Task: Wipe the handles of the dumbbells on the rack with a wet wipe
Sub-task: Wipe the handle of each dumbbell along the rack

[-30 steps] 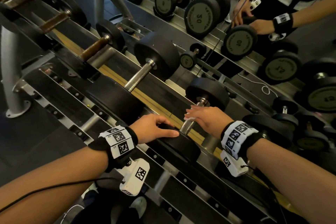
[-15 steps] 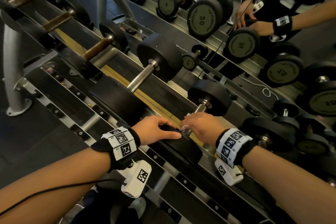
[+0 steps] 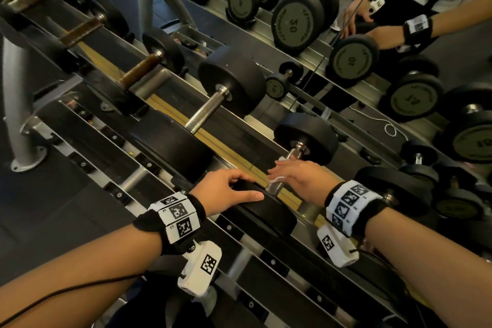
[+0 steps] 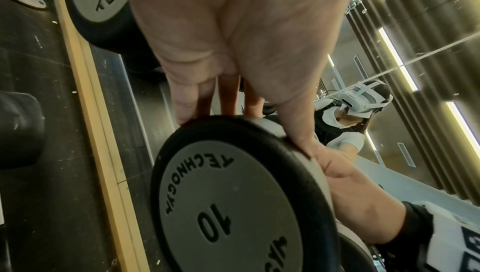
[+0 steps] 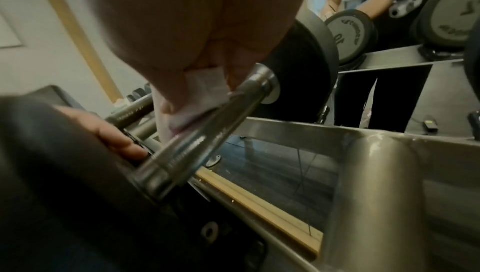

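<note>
Big steel rack (image 3: 149, 82) running corner to corner, a mirror (image 3: 399, 104) right behind its far rail throwing the whole row back at us. Up the rack's left end, two dumbbells with brown, rusty-looking grips (image 3: 138, 72); then a heavy black one with a bare steel bar (image 3: 205, 112). Next along, towards the rack's right end, here's the one in play: the 10 dumbbell (image 3: 306, 133), lying across both rails, near head (image 4: 233, 204) on the front rail and far head by the mirror. Another black dumbbell (image 3: 394, 189) sits just beside it on the right, partly tucked behind the right wrist.

The left hand (image 3: 226, 192) lies over the top of the near head, fingers curled over its rim, thumb stretched along the edge. The right hand (image 3: 300, 178) comes in from the right, palm down over the handle (image 5: 207, 128). Under it, the wet wipe (image 5: 200, 95), bunched white, is pinched between thumb and fingers and pressed to the handle about midway between the heads.
</note>
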Available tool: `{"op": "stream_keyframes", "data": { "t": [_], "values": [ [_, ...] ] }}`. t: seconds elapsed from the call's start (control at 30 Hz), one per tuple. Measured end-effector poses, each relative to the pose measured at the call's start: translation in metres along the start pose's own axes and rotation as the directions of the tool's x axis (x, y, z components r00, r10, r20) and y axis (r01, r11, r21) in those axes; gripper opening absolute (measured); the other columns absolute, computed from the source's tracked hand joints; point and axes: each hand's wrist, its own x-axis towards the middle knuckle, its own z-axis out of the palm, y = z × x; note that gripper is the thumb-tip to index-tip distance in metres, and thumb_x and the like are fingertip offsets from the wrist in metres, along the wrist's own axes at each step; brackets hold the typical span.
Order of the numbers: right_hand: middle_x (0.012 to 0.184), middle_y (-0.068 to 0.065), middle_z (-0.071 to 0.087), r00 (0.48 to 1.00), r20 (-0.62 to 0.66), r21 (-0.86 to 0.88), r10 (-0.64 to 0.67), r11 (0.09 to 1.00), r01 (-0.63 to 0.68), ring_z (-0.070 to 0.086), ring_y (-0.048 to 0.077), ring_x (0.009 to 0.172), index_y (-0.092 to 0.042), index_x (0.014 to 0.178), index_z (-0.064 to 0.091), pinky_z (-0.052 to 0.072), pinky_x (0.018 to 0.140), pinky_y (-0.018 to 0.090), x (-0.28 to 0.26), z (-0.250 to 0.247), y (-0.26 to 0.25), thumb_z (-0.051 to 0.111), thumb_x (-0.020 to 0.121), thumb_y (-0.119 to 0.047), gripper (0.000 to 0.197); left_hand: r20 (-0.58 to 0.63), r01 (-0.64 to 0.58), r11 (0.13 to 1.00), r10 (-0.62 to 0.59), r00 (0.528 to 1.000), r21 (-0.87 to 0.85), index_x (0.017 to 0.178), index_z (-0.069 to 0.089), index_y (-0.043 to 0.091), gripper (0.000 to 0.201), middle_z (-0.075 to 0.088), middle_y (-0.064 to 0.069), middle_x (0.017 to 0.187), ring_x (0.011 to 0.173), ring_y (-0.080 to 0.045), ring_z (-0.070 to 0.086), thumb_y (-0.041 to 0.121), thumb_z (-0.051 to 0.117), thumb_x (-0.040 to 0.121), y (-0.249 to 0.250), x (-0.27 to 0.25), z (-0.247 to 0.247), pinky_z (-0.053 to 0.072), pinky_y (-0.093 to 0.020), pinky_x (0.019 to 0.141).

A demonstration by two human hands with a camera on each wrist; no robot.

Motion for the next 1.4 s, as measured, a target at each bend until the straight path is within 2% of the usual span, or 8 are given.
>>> {"op": "stream_keyframes", "data": {
  "t": [0.13, 0.2, 0.3, 0.43, 0.7, 0.9, 1.2, 1.4],
  "values": [
    [0.133, -0.005, 0.062, 0.984, 0.153, 0.112, 0.094, 0.987, -0.112, 0.05, 0.012, 0.13, -0.035, 0.123, 0.065, 0.034, 0.114, 0.033, 0.006, -0.014, 0.003, 0.045, 0.102, -0.029, 0.029, 0.044, 0.017, 1.0, -0.018, 0.999, 0.015, 0.106, 0.064, 0.049, 0.036, 0.061, 0.023, 0.11, 0.111, -0.001, 0.056, 0.059, 0.074, 0.073, 0.002, 0.002, -0.005, 0.046, -0.03, 0.099],
    [0.129, -0.002, 0.064, 0.986, 0.094, 0.206, 0.14, 0.966, -0.157, 0.056, 0.012, 0.123, -0.033, 0.124, 0.065, 0.04, 0.111, 0.035, 0.01, -0.024, 0.0, 0.046, 0.102, -0.03, 0.029, 0.046, 0.021, 0.999, -0.023, 0.999, 0.033, 0.11, 0.064, 0.046, 0.04, 0.06, 0.022, 0.114, 0.113, -0.001, 0.053, 0.058, 0.074, 0.074, 0.002, 0.002, -0.005, 0.044, -0.03, 0.098],
    [0.15, 0.002, 0.047, 0.995, -0.035, 0.129, 0.097, 0.987, -0.091, 0.039, 0.019, 0.141, -0.02, 0.135, 0.059, 0.028, 0.118, 0.036, 0.015, -0.033, -0.006, 0.04, 0.103, -0.01, 0.038, 0.04, 0.029, 0.999, -0.031, 0.999, 0.036, 0.113, 0.064, 0.045, 0.043, 0.058, 0.022, 0.115, 0.113, 0.0, 0.05, 0.059, 0.074, 0.074, 0.003, 0.001, -0.005, 0.04, -0.026, 0.094],
    [0.163, 0.0, 0.019, 0.953, 0.23, -0.219, 0.197, 0.965, -0.147, 0.01, 0.02, 0.151, -0.019, 0.151, 0.033, 0.008, 0.122, 0.035, 0.017, -0.029, -0.02, 0.044, 0.099, -0.003, 0.055, 0.035, 0.033, 0.999, -0.034, 0.999, 0.036, 0.117, 0.065, 0.04, 0.047, 0.059, 0.019, 0.118, 0.115, -0.003, 0.053, 0.058, 0.074, 0.074, 0.003, 0.0, -0.005, 0.045, -0.031, 0.1],
    [0.153, -0.003, 0.041, 0.979, 0.19, 0.055, 0.076, 0.995, -0.088, 0.028, 0.016, 0.146, -0.028, 0.138, 0.053, 0.02, 0.122, 0.038, -0.011, -0.009, -0.025, 0.042, 0.103, -0.016, 0.039, 0.003, 0.026, 0.999, -0.026, 1.0, 0.025, 0.119, 0.064, 0.037, 0.05, 0.062, 0.014, 0.12, 0.115, -0.004, 0.055, 0.056, 0.075, 0.074, 0.004, -0.004, -0.003, 0.046, -0.028, 0.097],
    [0.156, 0.002, 0.036, 0.994, -0.079, 0.035, 0.076, 0.997, -0.073, 0.025, 0.021, 0.148, -0.019, 0.14, 0.053, 0.022, 0.121, 0.042, 0.006, -0.02, 0.003, 0.042, 0.099, 0.001, 0.046, 0.004, 0.047, 0.998, -0.047, 0.999, 0.041, 0.117, 0.064, 0.037, 0.053, 0.061, 0.017, 0.116, 0.111, -0.001, 0.054, 0.06, 0.076, 0.071, 0.001, 0.0, -0.005, 0.045, -0.024, 0.089],
    [0.158, -0.003, 0.028, 0.969, 0.246, -0.254, 0.035, 0.967, 0.029, 0.023, 0.02, 0.147, -0.031, 0.148, 0.034, 0.028, 0.119, 0.044, 0.012, 0.013, -0.018, 0.061, 0.088, -0.006, 0.07, -0.003, 0.029, 0.999, -0.029, 1.0, 0.026, 0.106, 0.064, 0.043, 0.04, 0.061, 0.022, 0.108, 0.108, 0.0, 0.055, 0.059, 0.076, 0.071, 0.0, 0.0, -0.003, 0.047, -0.028, 0.094],
    [0.165, 0.002, 0.011, 0.94, 0.289, -0.409, 0.18, 0.911, -0.049, 0.007, 0.022, 0.152, -0.023, 0.154, 0.023, 0.009, 0.123, 0.039, 0.024, -0.03, -0.011, 0.053, 0.094, 0.001, 0.071, 0.015, 0.047, 0.999, -0.047, 0.999, 0.006, 0.111, 0.064, 0.039, 0.048, 0.062, 0.018, 0.111, 0.108, -0.002, 0.057, 0.059, 0.076, 0.07, 0.001, -0.001, -0.005, 0.051, -0.034, 0.098]
  ]
}}
